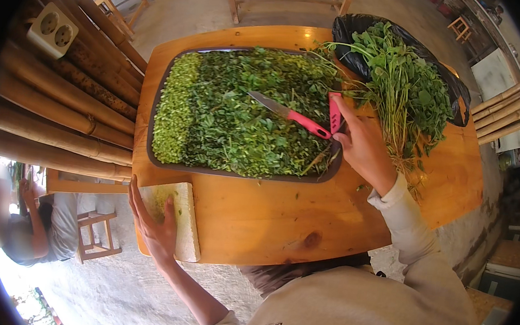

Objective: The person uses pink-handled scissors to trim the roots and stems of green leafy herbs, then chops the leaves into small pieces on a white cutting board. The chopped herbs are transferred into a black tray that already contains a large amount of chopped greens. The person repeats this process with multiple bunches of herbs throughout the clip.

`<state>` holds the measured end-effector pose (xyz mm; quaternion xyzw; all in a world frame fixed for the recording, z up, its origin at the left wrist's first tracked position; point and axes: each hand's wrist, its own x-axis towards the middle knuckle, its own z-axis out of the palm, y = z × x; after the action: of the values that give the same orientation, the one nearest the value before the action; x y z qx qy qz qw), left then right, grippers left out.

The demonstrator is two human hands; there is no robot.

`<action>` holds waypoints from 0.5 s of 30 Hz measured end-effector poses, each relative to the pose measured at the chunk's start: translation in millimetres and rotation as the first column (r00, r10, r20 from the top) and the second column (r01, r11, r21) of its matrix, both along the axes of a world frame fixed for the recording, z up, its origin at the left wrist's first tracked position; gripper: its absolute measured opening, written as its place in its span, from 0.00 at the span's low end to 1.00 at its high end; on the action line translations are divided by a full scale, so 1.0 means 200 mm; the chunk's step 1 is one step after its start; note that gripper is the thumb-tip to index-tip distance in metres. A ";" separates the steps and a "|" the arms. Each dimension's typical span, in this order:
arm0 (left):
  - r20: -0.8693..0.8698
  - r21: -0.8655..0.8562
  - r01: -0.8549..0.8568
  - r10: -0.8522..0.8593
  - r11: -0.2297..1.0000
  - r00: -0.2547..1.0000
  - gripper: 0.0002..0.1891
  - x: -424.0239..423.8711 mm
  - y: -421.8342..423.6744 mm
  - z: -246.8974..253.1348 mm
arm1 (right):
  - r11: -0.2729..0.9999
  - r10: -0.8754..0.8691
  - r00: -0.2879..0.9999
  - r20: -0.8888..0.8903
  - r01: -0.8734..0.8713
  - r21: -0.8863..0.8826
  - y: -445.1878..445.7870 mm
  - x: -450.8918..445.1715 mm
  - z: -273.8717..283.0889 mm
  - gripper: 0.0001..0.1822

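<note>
My right hand is at the right rim of a dark tray, its thumb and fingers on a pink knife sheath. A knife with a pink handle lies on the chopped leafy greens in the tray, its blade pointing up and left. Pale green chopped pieces fill the tray's left side. At the table's left edge my left hand rests with fingers spread on a worn, light-coloured board that bears green bits. Whether it grips the board is unclear.
Uncut leafy stems with roots lie on a black plastic bag at the wooden table's right. Bamboo poles with a wall socket border the left. Another person sits beyond them, near a wooden stool.
</note>
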<state>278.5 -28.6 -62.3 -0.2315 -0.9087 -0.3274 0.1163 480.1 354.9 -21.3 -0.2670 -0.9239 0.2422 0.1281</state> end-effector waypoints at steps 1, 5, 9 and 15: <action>-0.012 -0.015 0.002 -0.002 1.000 1.000 0.44 0.02 0.01 -0.01 | 1.000 0.023 1.000 -0.012 -0.023 0.012 0.02 0.00 -0.03 0.43; -0.029 -0.048 0.015 -0.017 0.999 0.999 0.45 0.10 0.10 -0.01 | 0.993 0.113 0.993 -0.033 -0.112 0.048 0.13 -0.02 -0.10 0.42; -0.017 0.009 0.038 -0.038 0.999 0.999 0.46 0.17 0.17 -0.02 | 0.986 0.168 0.984 -0.062 -0.166 0.025 0.18 -0.07 -0.12 0.43; -0.035 -0.012 0.040 -0.040 0.999 0.999 0.46 0.18 0.21 -0.04 | 0.981 0.182 0.974 -0.131 -0.172 0.089 0.24 -0.09 -0.18 0.43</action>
<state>313.5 13.5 -70.9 -0.2561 -0.9036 -0.3203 0.1243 462.2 403.4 -57.1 -0.1611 -0.9415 0.2350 0.1801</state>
